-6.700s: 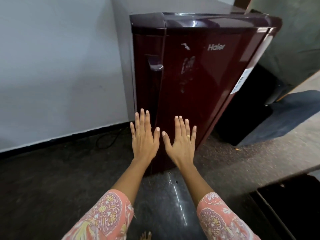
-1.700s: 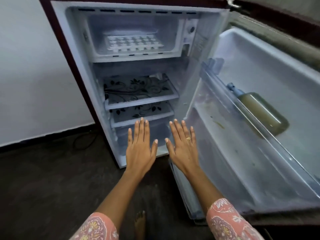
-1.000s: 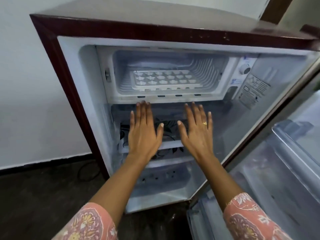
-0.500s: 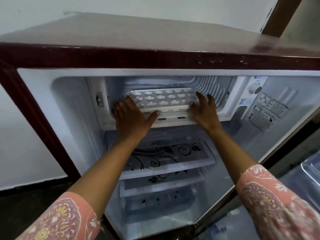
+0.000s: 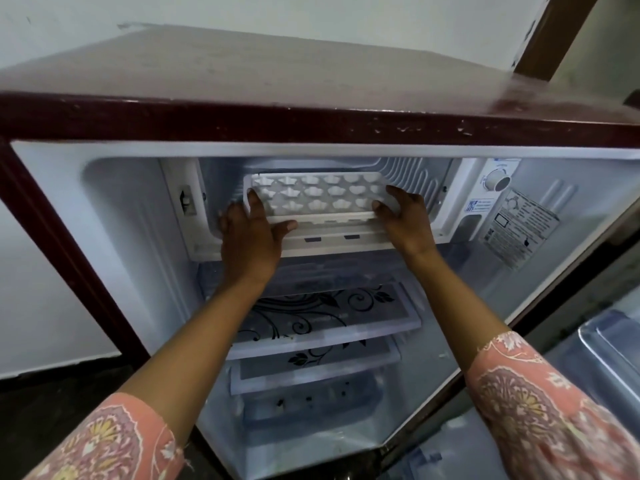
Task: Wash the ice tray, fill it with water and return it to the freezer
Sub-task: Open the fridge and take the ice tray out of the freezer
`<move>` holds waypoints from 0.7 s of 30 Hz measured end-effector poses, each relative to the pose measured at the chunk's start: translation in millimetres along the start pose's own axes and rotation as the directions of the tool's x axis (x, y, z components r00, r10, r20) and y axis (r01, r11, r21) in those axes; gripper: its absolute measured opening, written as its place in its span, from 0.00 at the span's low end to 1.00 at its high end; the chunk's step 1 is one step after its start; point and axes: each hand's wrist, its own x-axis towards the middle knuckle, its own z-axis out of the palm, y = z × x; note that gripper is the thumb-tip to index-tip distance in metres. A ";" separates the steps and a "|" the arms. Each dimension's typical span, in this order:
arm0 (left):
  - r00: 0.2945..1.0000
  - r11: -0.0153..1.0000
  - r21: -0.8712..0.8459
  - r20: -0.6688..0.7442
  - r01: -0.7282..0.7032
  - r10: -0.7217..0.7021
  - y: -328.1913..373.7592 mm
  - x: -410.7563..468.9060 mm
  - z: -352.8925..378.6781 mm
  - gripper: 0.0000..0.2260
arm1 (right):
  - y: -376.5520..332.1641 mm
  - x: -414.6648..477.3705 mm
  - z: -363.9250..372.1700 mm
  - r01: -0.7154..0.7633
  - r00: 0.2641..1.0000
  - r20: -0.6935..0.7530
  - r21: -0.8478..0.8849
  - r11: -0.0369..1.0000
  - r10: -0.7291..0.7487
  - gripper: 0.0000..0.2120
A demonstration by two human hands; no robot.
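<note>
A white ice tray [image 5: 317, 195] with several small moulded cells sits in the freezer compartment [image 5: 408, 174] at the top of the open maroon fridge [image 5: 311, 123]. My left hand [image 5: 251, 233] grips the tray's left end, thumb under its front edge. My right hand [image 5: 405, 220] grips the tray's right end. The tray is tilted, with its front edge at the compartment's mouth.
Below the freezer are two glass shelves with a black floral print [image 5: 322, 313] and a drawer [image 5: 304, 400]. A thermostat dial [image 5: 497, 181] and a label [image 5: 519, 230] are on the right inner wall. The open door's shelf [image 5: 609, 344] stands at the right.
The fridge door was opened. My hands rose from the lower shelves to the freezer, took hold of both ends of the ice tray and drew it toward the front.
</note>
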 end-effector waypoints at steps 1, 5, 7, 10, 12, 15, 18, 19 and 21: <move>1.000 1.000 -0.005 0.004 -0.001 0.001 -0.4 -2.4 -0.6 0.36 | -1.4 -3.1 -2.0 -0.008 1.000 -0.004 -0.002 1.000 0.008 0.23; 1.000 0.999 -0.046 0.021 -0.003 0.004 -0.4 -17.4 -3.4 0.36 | -3.7 -22.5 -9.9 -0.023 0.999 -0.028 0.032 0.999 0.024 0.23; 1.000 0.997 -0.078 0.026 -0.003 0.005 -0.7 -29.8 -4.6 0.36 | -5.5 -37.5 -15.5 -0.019 0.999 -0.035 0.060 0.998 0.021 0.22; 1.000 0.990 -0.141 0.009 -0.027 0.029 -3.9 -54.6 -7.3 0.35 | -7.3 -65.5 -25.5 -0.022 0.999 -0.044 0.114 0.993 0.027 0.23; 0.998 0.985 -0.161 -0.012 -0.061 0.060 -7.9 -71.3 -9.4 0.34 | -7.6 -86.7 -32.3 -0.049 0.997 -0.047 0.148 0.988 0.056 0.24; 0.996 0.968 -0.233 -0.012 -0.092 0.091 -15.2 -100.9 -13.7 0.35 | -4.6 -122.9 -42.5 -0.079 0.994 -0.055 0.189 0.979 0.091 0.23; 0.996 0.959 -0.272 0.015 -0.082 0.089 -20.3 -140.3 -19.7 0.36 | 1.3 -162.8 -52.4 -0.098 0.993 -0.052 0.200 0.975 0.110 0.23; 0.996 0.958 -0.277 0.028 -0.072 0.083 -20.4 -155.4 -22.0 0.36 | 3.7 -176.6 -55.7 -0.108 0.992 -0.049 0.200 0.974 0.120 0.23; 0.996 0.956 -0.289 0.053 -0.048 0.066 -21.0 -184.3 -26.6 0.38 | 8.1 -204.6 -62.6 -0.135 0.988 -0.044 0.195 0.971 0.147 0.23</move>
